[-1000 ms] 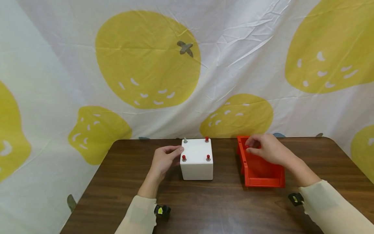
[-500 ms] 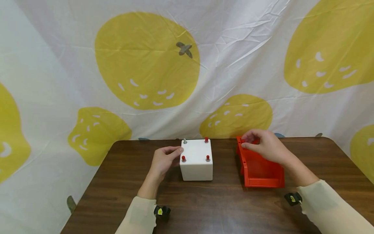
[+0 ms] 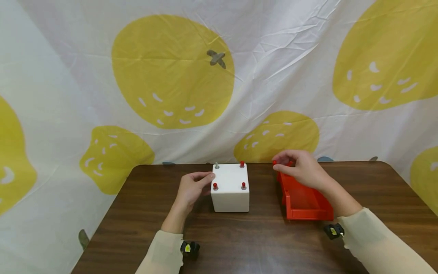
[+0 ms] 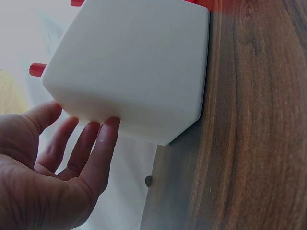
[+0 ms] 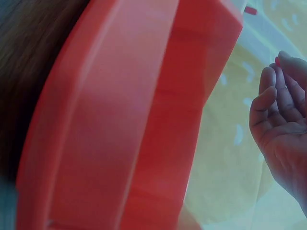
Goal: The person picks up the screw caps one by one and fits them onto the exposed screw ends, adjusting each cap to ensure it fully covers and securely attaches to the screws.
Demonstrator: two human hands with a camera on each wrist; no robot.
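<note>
A white box (image 3: 230, 201) stands on the table with a metal bolt at each top corner. Red caps cover three bolts, such as the front-left red cap (image 3: 215, 186); the back-left bolt (image 3: 217, 166) is bare metal. My left hand (image 3: 192, 187) rests on the box's left side, fingertips against the wall and thumb at the top edge, as the left wrist view shows. Between thumb and index fingertip, my right hand (image 3: 302, 169) pinches a small red cap (image 3: 275, 162). That hand is raised over the back left corner of the red bin (image 3: 309, 214).
The red bin sits right of the box on the dark wooden table (image 3: 260, 243), with a gap between them. Behind the table's far edge hangs a white cloth (image 3: 191, 144) with yellow fruit prints.
My right hand has come up out of the red bin and moved left toward the box, carrying the red cap. The left hand and box have stayed in place.
</note>
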